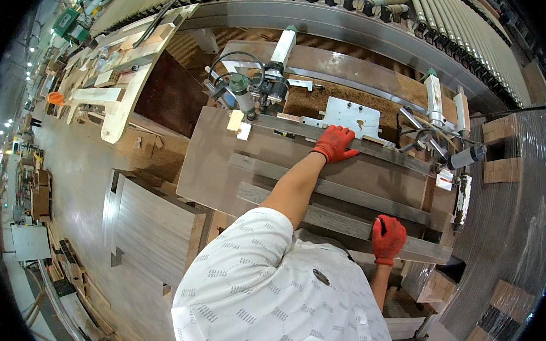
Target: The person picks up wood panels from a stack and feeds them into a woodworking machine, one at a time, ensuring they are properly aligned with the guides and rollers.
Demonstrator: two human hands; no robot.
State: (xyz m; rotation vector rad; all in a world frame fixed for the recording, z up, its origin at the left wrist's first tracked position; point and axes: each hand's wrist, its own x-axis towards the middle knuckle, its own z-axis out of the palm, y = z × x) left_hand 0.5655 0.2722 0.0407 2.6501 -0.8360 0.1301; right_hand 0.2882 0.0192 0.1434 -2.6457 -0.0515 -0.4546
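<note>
My left hand point(334, 144), in a red glove, reaches forward over the brown worktable point(207, 168). Its fingers bend over a long grey wooden strip point(384, 153) lying along the far side, just in front of a pale metal plate point(352, 115). Nearer to me, my red-gloved right hand point(388, 240) is loosely curled by the table's front edge, above the nearest grey strip point(338, 220). A dark gap shows between its thumb and fingers, with nothing visible inside. Another grey strip point(343, 191) lies between the hands.
Clamp-like machine units stand at the table's left point(243, 94) and right point(463, 157). A roller conveyor point(459, 40) runs behind. Grey boards point(154, 221) are stacked at left, beside a cluttered wooden bench point(116, 114). Plastic-wrapped stacked boards point(502, 231) stand at right.
</note>
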